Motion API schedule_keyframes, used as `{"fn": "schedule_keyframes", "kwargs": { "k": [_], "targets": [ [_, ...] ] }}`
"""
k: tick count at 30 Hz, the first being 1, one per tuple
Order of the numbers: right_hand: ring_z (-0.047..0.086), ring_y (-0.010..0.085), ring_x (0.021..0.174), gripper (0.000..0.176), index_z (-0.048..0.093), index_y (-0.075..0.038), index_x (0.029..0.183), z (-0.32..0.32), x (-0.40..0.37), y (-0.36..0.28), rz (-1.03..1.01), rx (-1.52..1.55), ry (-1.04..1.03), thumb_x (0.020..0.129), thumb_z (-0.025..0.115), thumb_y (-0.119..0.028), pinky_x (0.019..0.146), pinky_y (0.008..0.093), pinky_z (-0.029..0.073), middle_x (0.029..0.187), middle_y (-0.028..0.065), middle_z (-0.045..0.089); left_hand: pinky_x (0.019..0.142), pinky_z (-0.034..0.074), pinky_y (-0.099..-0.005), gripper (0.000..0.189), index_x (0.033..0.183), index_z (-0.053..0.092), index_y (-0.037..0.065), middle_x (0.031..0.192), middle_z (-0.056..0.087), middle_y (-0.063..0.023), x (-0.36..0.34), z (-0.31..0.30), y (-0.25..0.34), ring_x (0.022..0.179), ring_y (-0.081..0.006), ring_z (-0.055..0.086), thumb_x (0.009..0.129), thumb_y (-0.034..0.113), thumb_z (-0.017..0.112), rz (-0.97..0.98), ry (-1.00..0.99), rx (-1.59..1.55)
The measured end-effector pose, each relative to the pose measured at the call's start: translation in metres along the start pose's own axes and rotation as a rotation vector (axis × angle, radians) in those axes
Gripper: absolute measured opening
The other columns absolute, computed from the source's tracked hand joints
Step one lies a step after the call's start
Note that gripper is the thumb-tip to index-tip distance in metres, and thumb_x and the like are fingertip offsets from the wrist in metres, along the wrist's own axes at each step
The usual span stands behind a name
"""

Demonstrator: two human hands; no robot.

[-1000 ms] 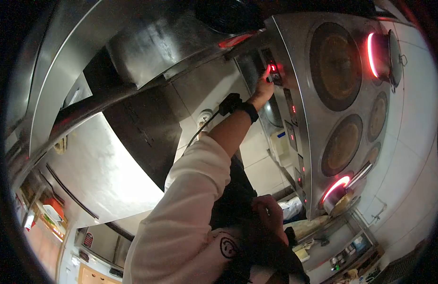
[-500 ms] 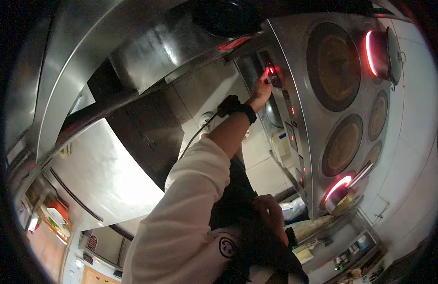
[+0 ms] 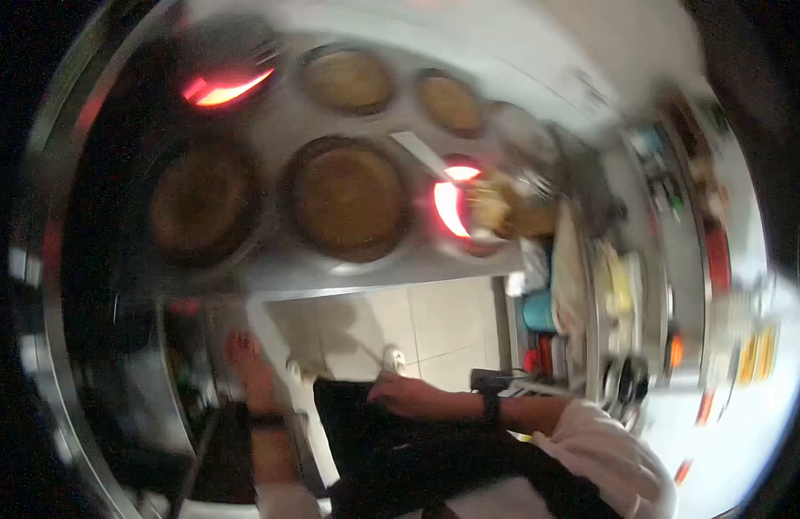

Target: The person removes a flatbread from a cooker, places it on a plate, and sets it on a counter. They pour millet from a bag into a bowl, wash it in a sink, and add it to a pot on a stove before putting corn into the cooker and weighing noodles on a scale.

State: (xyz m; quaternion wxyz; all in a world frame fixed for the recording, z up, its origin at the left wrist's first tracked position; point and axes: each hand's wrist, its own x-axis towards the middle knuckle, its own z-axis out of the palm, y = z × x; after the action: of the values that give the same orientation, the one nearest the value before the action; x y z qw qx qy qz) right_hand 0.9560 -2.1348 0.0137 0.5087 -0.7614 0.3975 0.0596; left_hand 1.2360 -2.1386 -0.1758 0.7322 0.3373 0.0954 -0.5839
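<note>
My left hand (image 3: 249,359) is smeared by motion, low on the left, just below the front edge of the metal stove (image 3: 374,278). Its fingers point toward the stove front, and their pose is too blurred to read. In front of my dark apron (image 3: 352,432) hovers my right hand (image 3: 413,398), its fingers loosely curled with nothing visible in them. At the stove's right end, a pan (image 3: 488,235) with pale food inside and a light handle (image 3: 422,154) sits on a glowing burner. A dark pot (image 3: 227,48) stands over another glowing burner at the back left.
Several round brown plates, such as the front-middle hotplate (image 3: 348,199), are set into the stove top. Shelving (image 3: 685,225) with kitchen goods runs along the right. A turquoise container (image 3: 538,311) is beside the stove's right end. Tiled floor (image 3: 443,316) shows below.
My view has swung round, so the stove now spans the upper part. My left hand has left the red-lit control at the stove front; my right hand stays near the apron.
</note>
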Motion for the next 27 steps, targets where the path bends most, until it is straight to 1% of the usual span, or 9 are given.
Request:
{"fn": "schedule_keyframes", "kwargs": {
  "k": [2, 4, 5, 6, 9, 11, 15, 20, 27],
  "targets": [
    [0.051, 0.0309, 0.088, 0.021, 0.050, -0.007, 0.097, -0.019, -0.032, 0.034, -0.072, 0.070, 0.203, 0.077, 0.052, -0.003, 0.075, 0.0346, 0.045, 0.094, 0.0113, 0.045, 0.068, 0.044, -0.0275, 0.021, 0.091, 0.053, 0.007, 0.083, 0.053, -0.0036, -0.049, 0.028, -0.058, 0.079, -0.0149, 0.051, 0.088, 0.025, 0.042, 0.223, 0.313, 0.583],
    [0.050, 0.0283, 0.085, 0.021, 0.050, -0.007, 0.098, -0.045, -0.074, 0.075, -0.134, 0.152, 0.341, 0.078, 0.052, -0.002, 0.074, 0.0338, 0.045, 0.094, 0.0113, 0.045, 0.057, 0.039, -0.0241, 0.018, 0.082, 0.050, 0.007, 0.069, 0.047, -0.0008, -0.096, 0.051, -0.115, 0.060, -0.0099, 0.045, 0.088, 0.021, 0.042, -0.031, 0.026, 0.937],
    [0.050, 0.0260, 0.083, 0.022, 0.050, -0.007, 0.100, -0.057, -0.096, 0.083, -0.173, 0.255, 0.462, 0.079, 0.053, -0.002, 0.072, 0.0322, 0.045, 0.090, 0.0102, 0.045, 0.057, 0.038, -0.0230, 0.019, 0.075, 0.049, 0.007, 0.064, 0.044, -0.0008, -0.135, 0.107, -0.139, 0.058, -0.0093, 0.043, 0.088, 0.020, 0.044, -0.164, -0.024, 0.438],
    [0.051, 0.0245, 0.084, 0.020, 0.051, -0.006, 0.100, -0.080, -0.130, 0.098, -0.211, 0.277, 0.572, 0.080, 0.053, -0.002, 0.069, 0.0300, 0.045, 0.088, 0.0092, 0.046, 0.057, 0.037, -0.0228, 0.020, 0.072, 0.048, 0.009, 0.062, 0.042, -0.0002, -0.159, 0.136, -0.180, 0.057, -0.0085, 0.041, 0.088, 0.020, 0.046, -0.210, -0.122, 0.766],
    [0.052, 0.0227, 0.081, 0.018, 0.052, -0.004, 0.098, -0.085, -0.238, 0.173, -0.147, 0.344, 0.797, 0.080, 0.053, -0.002, 0.067, 0.0285, 0.046, 0.089, 0.0087, 0.048, 0.055, 0.035, -0.0218, 0.018, 0.074, 0.048, 0.009, 0.068, 0.046, 0.0009, -0.188, 0.178, -0.305, 0.060, -0.0071, 0.042, 0.088, 0.020, 0.047, 0.044, -0.888, 1.535],
    [0.052, 0.0237, 0.081, 0.013, 0.053, -0.003, 0.094, -0.086, -0.318, 0.231, 0.085, 0.475, 0.896, 0.082, 0.051, -0.005, 0.070, 0.0307, 0.043, 0.089, 0.0106, 0.051, 0.056, 0.035, -0.0209, 0.015, 0.078, 0.050, 0.007, 0.069, 0.047, 0.0018, -0.233, 0.248, -0.407, 0.061, -0.0066, 0.042, 0.086, 0.020, 0.051, -0.582, -0.473, 0.995],
    [0.053, 0.0233, 0.073, 0.012, 0.055, -0.003, 0.093, -0.053, -0.441, 0.322, 0.247, 0.461, 1.276, 0.082, 0.051, -0.005, 0.067, 0.0308, 0.044, 0.085, 0.0102, 0.052, 0.062, 0.038, -0.0227, 0.018, 0.094, 0.053, 0.007, 0.076, 0.052, 0.0019, -0.291, 0.336, -0.583, 0.070, -0.0075, 0.048, 0.084, 0.022, 0.055, -0.624, -0.984, 1.268],
    [0.051, 0.0103, 0.065, 0.014, 0.056, -0.002, 0.097, -0.031, -0.532, 0.372, 0.559, 0.726, 1.514, 0.085, 0.048, -0.004, 0.059, 0.0240, 0.044, 0.081, 0.0047, 0.050, 0.066, 0.039, -0.0203, 0.021, 0.099, 0.056, 0.012, 0.092, 0.057, 0.0045, -0.356, 0.387, -0.773, 0.078, -0.0060, 0.051, 0.083, 0.026, 0.057, -0.730, -1.244, 1.237],
    [0.051, 0.0162, 0.070, 0.016, 0.056, -0.005, 0.095, -0.014, -0.581, 0.396, 0.762, 0.924, 1.689, 0.081, 0.052, 0.000, 0.064, 0.0271, 0.043, 0.083, 0.0077, 0.052, 0.063, 0.041, -0.0206, 0.027, 0.100, 0.056, 0.008, 0.089, 0.058, 0.0015, -0.416, 0.400, -1.013, 0.075, -0.0073, 0.051, 0.082, 0.028, 0.059, -0.829, -1.445, 1.297]
  ]
}}
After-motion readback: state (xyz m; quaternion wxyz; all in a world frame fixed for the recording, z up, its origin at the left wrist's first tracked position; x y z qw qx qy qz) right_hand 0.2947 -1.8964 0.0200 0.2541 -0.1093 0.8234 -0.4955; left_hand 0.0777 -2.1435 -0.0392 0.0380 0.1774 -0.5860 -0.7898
